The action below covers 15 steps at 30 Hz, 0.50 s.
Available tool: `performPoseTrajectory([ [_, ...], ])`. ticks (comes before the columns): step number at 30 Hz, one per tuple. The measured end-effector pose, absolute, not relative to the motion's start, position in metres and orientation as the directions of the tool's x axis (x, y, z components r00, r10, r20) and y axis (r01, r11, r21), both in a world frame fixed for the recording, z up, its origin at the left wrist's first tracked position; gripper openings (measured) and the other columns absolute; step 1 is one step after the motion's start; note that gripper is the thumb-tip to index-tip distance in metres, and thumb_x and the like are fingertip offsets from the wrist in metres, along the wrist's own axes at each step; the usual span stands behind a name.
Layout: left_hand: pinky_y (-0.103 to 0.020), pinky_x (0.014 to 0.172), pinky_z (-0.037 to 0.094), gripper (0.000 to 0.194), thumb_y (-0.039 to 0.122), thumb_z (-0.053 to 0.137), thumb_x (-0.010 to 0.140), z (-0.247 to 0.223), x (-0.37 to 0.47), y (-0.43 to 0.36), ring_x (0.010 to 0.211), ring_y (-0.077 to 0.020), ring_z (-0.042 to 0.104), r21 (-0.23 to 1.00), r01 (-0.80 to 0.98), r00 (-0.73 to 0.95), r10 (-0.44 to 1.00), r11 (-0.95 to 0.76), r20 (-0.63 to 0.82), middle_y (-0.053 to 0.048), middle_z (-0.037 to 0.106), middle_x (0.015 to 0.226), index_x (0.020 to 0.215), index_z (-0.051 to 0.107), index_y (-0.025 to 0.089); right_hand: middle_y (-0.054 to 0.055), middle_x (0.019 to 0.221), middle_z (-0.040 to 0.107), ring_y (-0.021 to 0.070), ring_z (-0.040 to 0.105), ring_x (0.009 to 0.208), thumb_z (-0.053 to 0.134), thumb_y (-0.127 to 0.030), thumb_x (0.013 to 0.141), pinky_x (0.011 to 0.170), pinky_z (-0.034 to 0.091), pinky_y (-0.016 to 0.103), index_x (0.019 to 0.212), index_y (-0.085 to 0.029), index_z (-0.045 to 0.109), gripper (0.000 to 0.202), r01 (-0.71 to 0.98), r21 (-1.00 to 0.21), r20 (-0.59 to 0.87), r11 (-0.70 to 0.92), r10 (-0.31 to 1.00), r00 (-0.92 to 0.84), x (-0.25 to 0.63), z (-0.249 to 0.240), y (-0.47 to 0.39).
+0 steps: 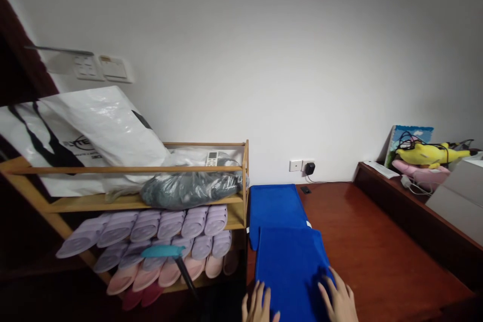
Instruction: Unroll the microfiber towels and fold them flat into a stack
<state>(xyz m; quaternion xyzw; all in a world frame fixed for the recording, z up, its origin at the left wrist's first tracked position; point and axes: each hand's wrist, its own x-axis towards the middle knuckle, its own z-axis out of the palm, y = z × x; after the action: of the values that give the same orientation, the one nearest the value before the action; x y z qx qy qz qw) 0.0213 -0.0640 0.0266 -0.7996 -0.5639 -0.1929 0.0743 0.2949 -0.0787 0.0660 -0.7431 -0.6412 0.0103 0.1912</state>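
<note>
Two blue cloths lie on the reddish-brown wooden table. The back cloth (277,206) is flat against the wall end, and the front cloth (290,261) overlaps its near edge. My left hand (257,304) rests at the front cloth's left edge, fingers apart, holding nothing. Over the same cloth's right edge is my right hand (337,297), its fingers spread and nothing in them. Whether the right fingertips touch the fabric cannot be made out. Both hands are partly cut off by the bottom of the view.
To the left stands a wooden rack (241,214) with slippers (145,224), a white bag (101,131) and a remote (212,159). A black plug (310,168) sits in the wall socket. On the right ledge (407,196) are a yellow plush toy (426,154) and white boxes (458,196).
</note>
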Motion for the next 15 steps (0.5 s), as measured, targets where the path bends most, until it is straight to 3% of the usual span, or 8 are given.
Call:
performPoseTrajectory([
  [3,-0.04,0.101,0.038,0.054,0.034,0.037,0.089,0.068,0.032,-0.035,0.132,-0.0219,0.036,0.134,0.887,0.355,0.839,-0.442,0.412,-0.005,0.033,0.147,0.142,0.028,0.023,0.006,0.149,0.029,0.0203,0.031,0.134,0.021,-0.056,0.09,0.105,0.032,0.046,0.136,-0.027,0.038,0.057,0.932,-0.358,0.222,-0.058,0.964,0.145,0.288,0.083,-0.051],
  [6,-0.042,0.106,0.032,0.059,0.033,0.033,0.091,0.079,0.039,-0.014,0.135,-0.0209,0.03,0.16,0.892,0.336,0.856,-0.424,0.392,-0.005,0.026,0.15,0.145,0.011,0.022,0.007,0.152,0.022,0.0218,0.02,0.138,0.021,-0.058,0.089,0.108,0.024,0.05,0.142,-0.024,0.026,0.063,0.919,-0.382,0.184,-0.096,0.967,0.178,0.278,0.075,-0.032],
  [9,-0.043,0.105,0.032,0.056,0.038,0.034,0.091,0.065,0.038,-0.006,0.132,-0.022,0.034,0.171,0.882,0.355,0.859,-0.438,0.369,-0.005,0.033,0.147,0.144,0.019,0.025,0.009,0.149,0.029,0.0254,0.022,0.137,0.029,-0.065,0.083,0.109,0.019,0.052,0.138,-0.024,0.036,0.069,0.885,-0.456,0.164,-0.096,0.968,0.19,0.276,0.06,-0.025],
  [11,-0.044,0.104,0.032,0.052,0.039,0.037,0.09,0.059,0.035,-0.006,0.131,-0.0232,0.037,0.218,0.871,0.333,0.855,-0.441,0.398,-0.007,0.038,0.145,0.141,0.03,0.025,0.011,0.137,0.046,0.0279,0.036,0.129,0.042,-0.069,0.075,0.106,0.023,0.05,0.123,-0.024,0.052,0.067,0.781,-0.619,0.237,-0.08,0.93,0.283,0.28,0.056,-0.024],
  [13,-0.043,0.099,0.035,0.042,0.035,0.039,0.089,0.061,0.031,-0.008,0.123,-0.0242,0.045,0.332,0.845,0.245,0.856,-0.419,0.456,-0.01,0.051,0.134,0.128,0.048,0.022,0.008,0.103,0.063,0.0255,0.055,0.102,0.05,-0.07,0.07,0.094,0.037,0.044,0.092,-0.021,0.061,0.054,0.612,-0.787,0.282,-0.082,0.834,0.475,0.29,0.059,-0.027],
  [15,-0.035,0.085,0.044,0.03,0.03,0.036,0.09,0.068,0.023,-0.009,0.098,-0.0206,0.059,0.45,0.8,0.155,0.862,-0.396,0.483,-0.009,0.065,0.101,0.098,0.062,0.018,0.0,0.065,0.054,0.0175,0.052,0.067,0.045,-0.069,0.073,0.07,0.044,0.033,0.065,-0.021,0.049,0.048,0.461,-0.881,0.248,-0.106,0.727,0.64,0.304,0.063,-0.031],
])
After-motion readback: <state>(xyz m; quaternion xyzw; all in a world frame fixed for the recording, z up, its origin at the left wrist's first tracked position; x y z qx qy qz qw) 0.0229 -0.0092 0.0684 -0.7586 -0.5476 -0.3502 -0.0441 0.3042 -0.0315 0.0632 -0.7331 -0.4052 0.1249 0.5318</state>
